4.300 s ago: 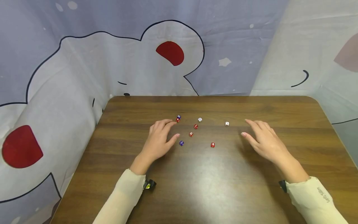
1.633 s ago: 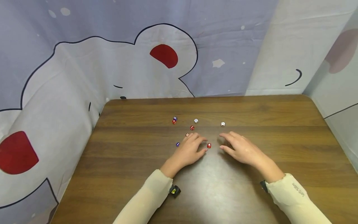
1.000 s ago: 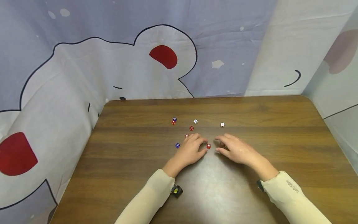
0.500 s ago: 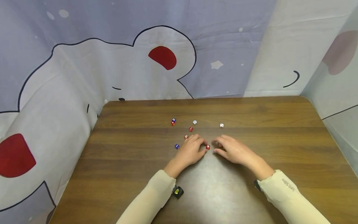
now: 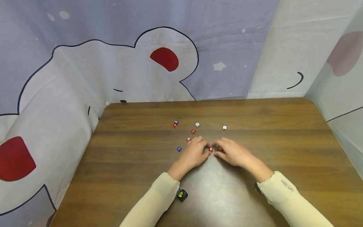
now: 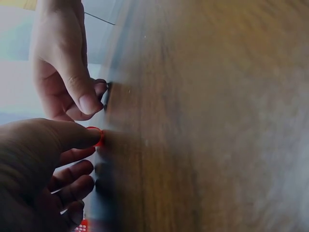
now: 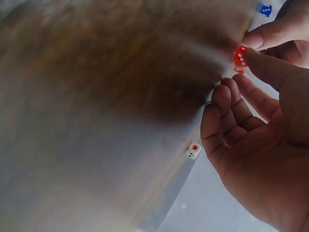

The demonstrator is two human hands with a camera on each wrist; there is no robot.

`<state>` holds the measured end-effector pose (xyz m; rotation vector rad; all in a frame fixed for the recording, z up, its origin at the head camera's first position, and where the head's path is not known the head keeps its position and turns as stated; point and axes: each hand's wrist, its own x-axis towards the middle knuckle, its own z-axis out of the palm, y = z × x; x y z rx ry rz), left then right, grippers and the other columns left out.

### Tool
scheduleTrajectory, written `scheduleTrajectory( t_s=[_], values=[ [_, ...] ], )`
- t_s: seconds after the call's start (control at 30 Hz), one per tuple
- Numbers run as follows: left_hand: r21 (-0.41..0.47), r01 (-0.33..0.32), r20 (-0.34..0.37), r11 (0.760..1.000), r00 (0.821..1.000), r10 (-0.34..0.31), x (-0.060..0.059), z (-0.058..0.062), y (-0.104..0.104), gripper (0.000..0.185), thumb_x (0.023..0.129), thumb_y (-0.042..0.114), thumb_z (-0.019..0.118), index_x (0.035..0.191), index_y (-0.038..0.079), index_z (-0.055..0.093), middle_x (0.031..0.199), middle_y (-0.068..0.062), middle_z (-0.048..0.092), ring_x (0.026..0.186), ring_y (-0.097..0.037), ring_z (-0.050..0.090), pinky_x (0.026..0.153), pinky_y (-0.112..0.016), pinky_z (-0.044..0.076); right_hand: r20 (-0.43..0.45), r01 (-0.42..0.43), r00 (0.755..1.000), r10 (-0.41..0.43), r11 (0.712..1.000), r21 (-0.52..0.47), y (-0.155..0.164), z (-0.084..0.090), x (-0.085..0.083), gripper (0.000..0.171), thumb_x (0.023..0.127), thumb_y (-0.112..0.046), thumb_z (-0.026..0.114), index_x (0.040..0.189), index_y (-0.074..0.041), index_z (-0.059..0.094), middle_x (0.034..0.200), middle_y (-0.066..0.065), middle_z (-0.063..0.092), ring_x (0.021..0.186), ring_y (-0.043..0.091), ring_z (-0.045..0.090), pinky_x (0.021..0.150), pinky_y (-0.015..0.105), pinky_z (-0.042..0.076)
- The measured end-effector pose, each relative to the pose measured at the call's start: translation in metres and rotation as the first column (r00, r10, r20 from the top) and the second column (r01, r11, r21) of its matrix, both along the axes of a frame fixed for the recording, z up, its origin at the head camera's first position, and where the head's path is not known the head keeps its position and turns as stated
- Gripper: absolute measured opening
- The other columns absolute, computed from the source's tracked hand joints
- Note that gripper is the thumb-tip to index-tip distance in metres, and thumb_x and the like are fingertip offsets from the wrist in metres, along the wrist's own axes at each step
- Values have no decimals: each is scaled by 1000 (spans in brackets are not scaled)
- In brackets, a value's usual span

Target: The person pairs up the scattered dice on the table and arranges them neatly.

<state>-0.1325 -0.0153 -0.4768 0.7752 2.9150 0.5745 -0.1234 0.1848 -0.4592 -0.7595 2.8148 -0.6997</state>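
Note:
A small red die [image 5: 210, 149] lies on the brown wooden table [image 5: 136, 176] between both hands. My left hand [image 5: 206, 150] has its thumb tip [image 6: 89, 136] against the die [image 6: 98, 137], with the forefinger curled close beside it. My right hand [image 5: 216, 150] reaches in from the other side. Its thumb [image 7: 270, 77] touches the die [image 7: 240, 55], and its other fingers [image 7: 217, 116] hang loosely curled and hold nothing. Both sleeves are cream.
Several more dice lie just beyond the hands: a blue die [image 5: 179, 149], two red dice [image 5: 188, 139] [image 5: 193, 131], a blue and red pair [image 5: 175, 124], and two white dice [image 5: 197, 124] [image 5: 224, 127]. A printed cloth screen [image 5: 113, 63] walls the table's far and side edges.
Both hands have drawn together from wide apart and closed in on the front red die. In the last half second the right fingertips came up against it. The dice have not moved.

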Motion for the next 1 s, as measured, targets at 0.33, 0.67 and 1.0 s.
scheduleTrajectory(
  t_s=[0.33,0.67,1.0],
  values=[
    [41,-31,-11,999,999,32,3,-2,1,20,94,32,72,109,19,73,105,4,62,99,-15,57,87,-30,47,30,47,998,-46,998,-46,-5,-2,-1,24,89,-15,77,111,-10,70,87,0,55,76,13,51,69,34,45],
    [59,-47,-38,997,998,49,5,-5,1,20,92,31,76,106,18,73,104,3,62,102,-16,58,90,-31,47,-4,91,996,-91,996,-11,-10,-4,3,19,89,-19,77,107,-15,71,86,0,52,78,15,47,69,35,42],
    [50,-34,-38,998,999,36,5,-5,1,19,92,33,75,105,19,72,106,3,62,103,-16,57,91,-30,47,-72,90,993,-89,996,2,-12,-5,5,13,88,-19,79,99,-16,71,87,-1,54,83,18,48,74,38,42]
  ],
)
